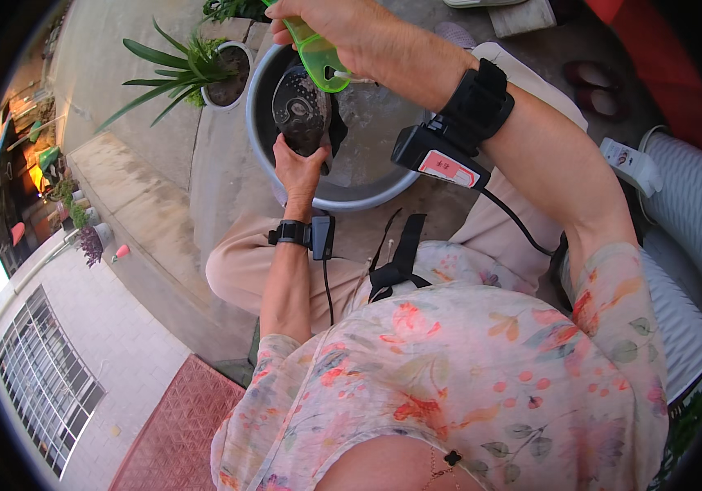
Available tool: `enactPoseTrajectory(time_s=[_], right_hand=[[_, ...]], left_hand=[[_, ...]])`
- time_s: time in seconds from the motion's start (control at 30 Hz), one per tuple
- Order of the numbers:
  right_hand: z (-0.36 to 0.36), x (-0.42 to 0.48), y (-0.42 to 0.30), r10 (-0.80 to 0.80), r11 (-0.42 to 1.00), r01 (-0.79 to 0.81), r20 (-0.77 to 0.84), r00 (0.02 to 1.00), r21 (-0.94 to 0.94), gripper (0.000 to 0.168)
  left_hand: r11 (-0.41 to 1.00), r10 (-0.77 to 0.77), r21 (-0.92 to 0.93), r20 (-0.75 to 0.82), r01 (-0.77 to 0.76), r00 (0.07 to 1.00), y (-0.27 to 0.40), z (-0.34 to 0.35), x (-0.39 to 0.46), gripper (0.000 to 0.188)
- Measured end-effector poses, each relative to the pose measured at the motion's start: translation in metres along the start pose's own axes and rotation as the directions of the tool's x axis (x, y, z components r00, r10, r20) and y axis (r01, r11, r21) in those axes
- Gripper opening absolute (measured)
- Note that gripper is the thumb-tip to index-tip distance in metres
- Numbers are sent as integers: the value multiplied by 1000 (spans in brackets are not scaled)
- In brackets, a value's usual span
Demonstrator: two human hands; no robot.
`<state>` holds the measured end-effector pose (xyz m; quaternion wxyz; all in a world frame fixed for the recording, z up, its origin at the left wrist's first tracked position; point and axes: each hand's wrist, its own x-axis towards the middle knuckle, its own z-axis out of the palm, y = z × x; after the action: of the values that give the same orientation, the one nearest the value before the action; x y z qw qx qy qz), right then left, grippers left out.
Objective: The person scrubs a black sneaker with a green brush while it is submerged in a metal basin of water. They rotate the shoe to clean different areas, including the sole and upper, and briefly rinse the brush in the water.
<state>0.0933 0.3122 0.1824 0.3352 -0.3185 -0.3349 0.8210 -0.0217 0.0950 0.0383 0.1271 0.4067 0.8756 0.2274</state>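
In the head view, a round metal basin (387, 191) with water in it stands on the ground. My left hand (297, 166) grips a dark shoe (300, 110) by its near end, over the basin's left part; its patterned sole faces up. Above the shoe, near the top edge, my right hand (326, 30) holds a translucent green plastic brush (317, 58) by its handle. The brush's bristles are hidden, and whether it touches the shoe I cannot tell.
A potted plant (228, 77) with long leaves stands left of the basin. To the right are a white bottle (630, 162), a ribbed white container (688, 178) and a pair of dark red shoes (596, 89). A concrete step (136, 196) runs along the left.
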Motion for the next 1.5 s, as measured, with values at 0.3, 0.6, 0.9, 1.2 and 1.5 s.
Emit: enactPoseTrajectory(time_s=[0.3, 0.6, 0.9, 1.2, 1.5], right_hand=[[-6, -5, -3, -43, 978, 40, -10, 999, -207, 6], [5, -21, 0, 102, 960, -96, 8, 995, -263, 11], [15, -12, 11, -3, 913, 61, 143, 990, -404, 14], [26, -16, 17, 89, 941, -58, 76, 993, -333, 12], [14, -13, 18, -12, 847, 71, 113, 993, -527, 15]], left_hand=[[1000, 15, 21, 7, -16, 1000, 8, -12, 9, 86], [848, -114, -481, 243, 222, 963, 7, -43, 16, 75], [352, -8, -851, 413, 389, 911, -16, -64, 13, 66], [221, 13, -880, 433, 420, 901, -13, -76, 10, 68], [582, 7, -707, 498, 401, 867, 11, -82, 15, 69]])
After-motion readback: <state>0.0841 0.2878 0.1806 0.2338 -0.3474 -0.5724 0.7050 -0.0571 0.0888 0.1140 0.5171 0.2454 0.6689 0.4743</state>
